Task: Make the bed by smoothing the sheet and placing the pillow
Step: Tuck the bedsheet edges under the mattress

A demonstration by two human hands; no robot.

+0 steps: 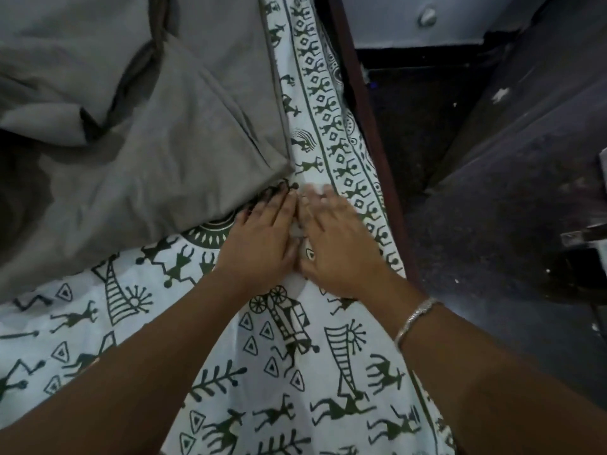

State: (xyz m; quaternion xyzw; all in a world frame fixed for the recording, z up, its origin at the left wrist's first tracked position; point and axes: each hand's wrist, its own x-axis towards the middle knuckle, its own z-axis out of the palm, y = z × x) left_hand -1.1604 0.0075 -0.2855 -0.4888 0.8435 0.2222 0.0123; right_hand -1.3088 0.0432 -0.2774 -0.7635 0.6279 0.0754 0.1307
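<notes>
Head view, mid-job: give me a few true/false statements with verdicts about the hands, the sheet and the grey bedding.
1. Both hands, left hand and right hand, lie flat side by side on the printed sheet. True.
2. The grey bedding covers both hands. False: it lies up and to the left, with its corner just beyond the left fingertips.
3. A bracelet sits on the right wrist. True.
4. The right hand grips the bed frame. False: it rests on the sheet, and the frame runs along the sheet's right edge.
</notes>
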